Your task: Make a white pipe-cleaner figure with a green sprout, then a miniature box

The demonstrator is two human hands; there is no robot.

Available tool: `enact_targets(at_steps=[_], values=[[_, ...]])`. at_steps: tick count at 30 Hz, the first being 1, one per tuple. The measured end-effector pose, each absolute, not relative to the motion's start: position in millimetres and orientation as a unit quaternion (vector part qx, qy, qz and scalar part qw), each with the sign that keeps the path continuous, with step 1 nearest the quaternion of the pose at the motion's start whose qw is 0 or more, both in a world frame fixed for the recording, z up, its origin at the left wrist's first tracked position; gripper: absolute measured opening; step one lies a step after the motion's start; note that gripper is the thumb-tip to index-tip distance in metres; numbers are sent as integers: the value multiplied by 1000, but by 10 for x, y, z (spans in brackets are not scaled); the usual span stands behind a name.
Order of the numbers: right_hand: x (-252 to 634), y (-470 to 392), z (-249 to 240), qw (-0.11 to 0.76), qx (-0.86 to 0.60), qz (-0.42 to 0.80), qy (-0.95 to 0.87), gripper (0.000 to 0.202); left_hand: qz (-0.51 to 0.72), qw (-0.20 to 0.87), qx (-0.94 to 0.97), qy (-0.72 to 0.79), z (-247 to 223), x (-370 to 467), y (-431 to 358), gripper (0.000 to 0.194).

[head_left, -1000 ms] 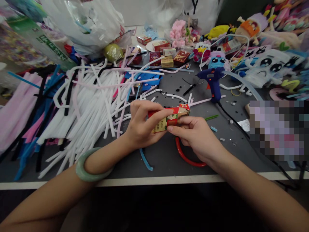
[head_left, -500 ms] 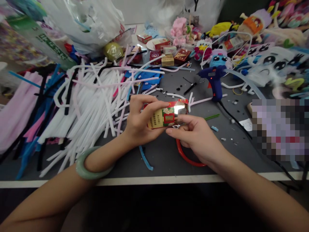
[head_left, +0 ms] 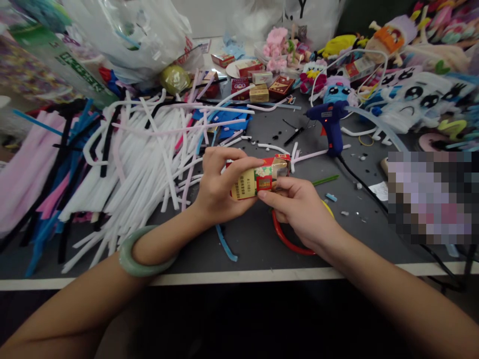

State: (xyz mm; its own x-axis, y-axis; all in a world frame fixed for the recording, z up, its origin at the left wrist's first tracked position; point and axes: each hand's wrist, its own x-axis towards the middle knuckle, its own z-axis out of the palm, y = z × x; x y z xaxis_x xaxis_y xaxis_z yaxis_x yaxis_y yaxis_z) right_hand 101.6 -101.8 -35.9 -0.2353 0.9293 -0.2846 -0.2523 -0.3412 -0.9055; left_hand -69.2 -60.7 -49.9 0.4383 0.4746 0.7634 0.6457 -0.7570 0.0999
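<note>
A small red and cream cardboard box [head_left: 245, 184] with printed characters and a green flower panel lies sideways above the table. My left hand [head_left: 220, 187] grips its left part, fingers over the top edge and thumb below. At the right end, my right hand [head_left: 299, 204] pinches the lower edge between thumb and bent fingers; some fingertips are hidden. The box's right end looks open, with a shiny surface showing there. Beneath my right hand lies a red curved loop [head_left: 286, 239], with a bit of yellow beside it, partly covered by the hand.
Many white fuzzy stems [head_left: 138, 164] spread across the left. A blue glue gun [head_left: 331, 119] with a lit red light stands right of centre, its black cord running right. Several small boxes [head_left: 259, 93] sit behind. Plush figures [head_left: 419, 99] crowd the back right. Scraps dot the table.
My right thumb has moved up onto the box's lower edge, and the fingers have closed in. The bright glare on the box's right end has faded. More yellow shows beside my right hand.
</note>
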Motion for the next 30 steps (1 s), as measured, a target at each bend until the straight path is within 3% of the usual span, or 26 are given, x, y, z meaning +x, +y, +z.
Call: enact_targets(at_steps=[18,22,25,27,30], values=[[1052,-1024,-396,416,-448,666,-428,15,-412,113,-843,-327,-526,-721,-582,48],[1132,-1025,-308,404,-483,593,-502,31,-428,96,-830,-345,-535,-741,-547,51],[1219,-1063,-196,453,-495,567,-478,37,-432,75,-823,-360,-535,-763,-520,55],[1290,-1150,-115,473,-453,606,-451,31,-439,63,-819,-365,-531,-775,-507,56],[1417,-1378,37,416,-342,711,-452,27,-445,56,-817,-364,-524,-783,-496,55]])
